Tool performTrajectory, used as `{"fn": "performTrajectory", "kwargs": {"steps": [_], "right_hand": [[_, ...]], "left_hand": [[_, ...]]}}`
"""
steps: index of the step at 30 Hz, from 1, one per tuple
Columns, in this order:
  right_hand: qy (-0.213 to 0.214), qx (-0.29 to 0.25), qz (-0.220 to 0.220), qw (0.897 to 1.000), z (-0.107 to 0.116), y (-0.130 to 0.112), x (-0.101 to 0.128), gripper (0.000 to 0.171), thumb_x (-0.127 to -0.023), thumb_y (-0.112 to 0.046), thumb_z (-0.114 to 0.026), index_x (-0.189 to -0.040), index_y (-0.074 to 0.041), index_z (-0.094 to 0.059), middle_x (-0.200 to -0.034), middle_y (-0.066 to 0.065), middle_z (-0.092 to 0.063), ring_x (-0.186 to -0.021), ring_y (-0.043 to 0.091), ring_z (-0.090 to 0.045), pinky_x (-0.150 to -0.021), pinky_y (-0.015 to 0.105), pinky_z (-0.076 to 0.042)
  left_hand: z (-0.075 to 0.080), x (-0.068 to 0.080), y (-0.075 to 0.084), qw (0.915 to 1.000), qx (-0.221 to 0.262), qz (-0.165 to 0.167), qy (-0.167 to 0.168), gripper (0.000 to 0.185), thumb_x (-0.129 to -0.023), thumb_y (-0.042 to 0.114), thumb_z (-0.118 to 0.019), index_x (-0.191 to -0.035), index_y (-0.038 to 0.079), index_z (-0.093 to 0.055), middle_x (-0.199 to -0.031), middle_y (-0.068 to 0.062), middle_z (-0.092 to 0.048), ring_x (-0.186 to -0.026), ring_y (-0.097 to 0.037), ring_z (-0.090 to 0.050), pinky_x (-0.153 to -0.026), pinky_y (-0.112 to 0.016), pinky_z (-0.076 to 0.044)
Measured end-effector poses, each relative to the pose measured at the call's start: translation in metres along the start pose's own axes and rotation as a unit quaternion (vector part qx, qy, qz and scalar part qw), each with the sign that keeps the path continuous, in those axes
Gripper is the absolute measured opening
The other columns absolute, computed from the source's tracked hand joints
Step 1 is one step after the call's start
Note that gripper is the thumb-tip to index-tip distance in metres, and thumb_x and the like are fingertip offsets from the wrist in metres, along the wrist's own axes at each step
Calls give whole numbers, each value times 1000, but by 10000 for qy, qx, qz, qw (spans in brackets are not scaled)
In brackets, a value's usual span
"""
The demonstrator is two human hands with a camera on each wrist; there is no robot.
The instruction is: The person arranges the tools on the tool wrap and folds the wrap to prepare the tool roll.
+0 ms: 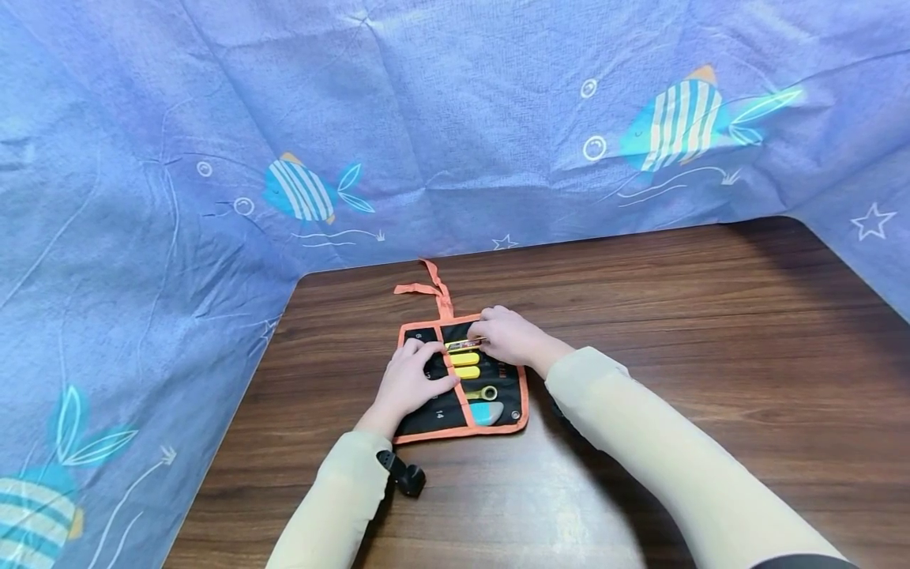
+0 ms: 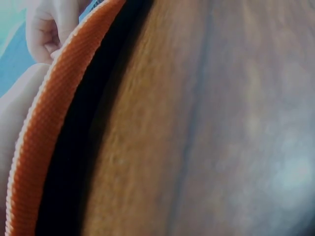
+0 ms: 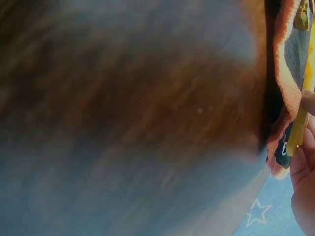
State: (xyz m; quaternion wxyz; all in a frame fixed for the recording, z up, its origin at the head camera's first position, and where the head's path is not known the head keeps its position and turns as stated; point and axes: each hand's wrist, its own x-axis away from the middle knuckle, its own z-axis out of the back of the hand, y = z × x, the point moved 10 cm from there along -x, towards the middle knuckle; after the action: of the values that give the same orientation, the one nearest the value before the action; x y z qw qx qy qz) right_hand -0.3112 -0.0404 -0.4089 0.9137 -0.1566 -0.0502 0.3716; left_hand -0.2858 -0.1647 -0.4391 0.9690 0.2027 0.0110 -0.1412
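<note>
A black tool roll with orange trim lies unrolled on the wooden table; its orange tie strap trails toward the back. Yellow-handled tools sit in its pockets, with a wrench end and a pale blue piece lower down. My left hand rests flat on the roll's left half. My right hand pinches a yellow tool at the top pocket; that tool and the fingers show at the right wrist view's edge. The orange trim fills the left wrist view.
A blue cloth printed with striped fish hangs behind and to both sides of the table. A small black clip sits by my left wrist. Bare wood stretches to the right and toward the near edge.
</note>
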Motion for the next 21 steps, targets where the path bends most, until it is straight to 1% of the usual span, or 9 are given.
{"fn": "performTrajectory", "kwargs": {"steps": [7,11,14,16,18,20,21], "right_hand": [[-76,-36,-32,10000,-4,0,-4,17,-92,-16,-61,-108,-17,-67,-103,1,-59,-97,19,-52,-88,39,-40],[-136,-49,-87,9999,-9,5,-6,19,-92,-18,-60,-110,-17,-67,-104,1,-60,-96,19,-52,-88,39,-40],[-187,-93,-229,9995,-12,14,-4,25,-92,-22,-60,-115,-15,-65,-108,3,-59,-99,21,-52,-88,41,-40],[-207,-97,-422,9988,-12,22,0,29,-90,-26,-62,-117,-14,-64,-109,5,-58,-100,23,-51,-88,42,-40],[-210,-51,-620,9978,-11,31,5,29,-89,-28,-63,-114,-14,-64,-107,5,-57,-99,24,-51,-87,43,-40],[-207,-12,-684,9974,-8,35,9,24,-89,-28,-64,-108,-14,-66,-102,4,-57,-96,23,-51,-84,42,-40],[-201,1,-646,9977,-7,35,10,21,-89,-27,-63,-106,-14,-66,-100,3,-57,-94,23,-51,-84,42,-40]], "left_hand": [[0,0,-2,9998,160,128,53,62,-75,53,-71,-127,23,-55,-115,-4,-51,-105,-23,-46,-89,-44,-40],[-1,1,-5,9996,225,158,118,62,-75,53,-71,-126,22,-56,-116,-3,-52,-105,-23,-46,-90,-44,-39],[-1,1,-6,9994,275,168,152,61,-75,53,-71,-125,22,-56,-117,-2,-52,-106,-22,-46,-91,-44,-39],[-2,1,-6,9993,301,142,160,61,-75,54,-71,-125,22,-56,-117,-2,-52,-106,-22,-46,-91,-44,-38],[-1,1,-6,9993,307,113,182,62,-75,54,-71,-125,21,-56,-116,-2,-52,-106,-22,-46,-91,-44,-38],[0,2,-6,9993,297,97,227,62,-75,54,-71,-125,21,-56,-116,-3,-52,-106,-22,-46,-91,-44,-39],[1,2,-6,9992,277,95,259,62,-74,53,-71,-125,21,-57,-115,-3,-52,-106,-22,-45,-91,-44,-39]]}}
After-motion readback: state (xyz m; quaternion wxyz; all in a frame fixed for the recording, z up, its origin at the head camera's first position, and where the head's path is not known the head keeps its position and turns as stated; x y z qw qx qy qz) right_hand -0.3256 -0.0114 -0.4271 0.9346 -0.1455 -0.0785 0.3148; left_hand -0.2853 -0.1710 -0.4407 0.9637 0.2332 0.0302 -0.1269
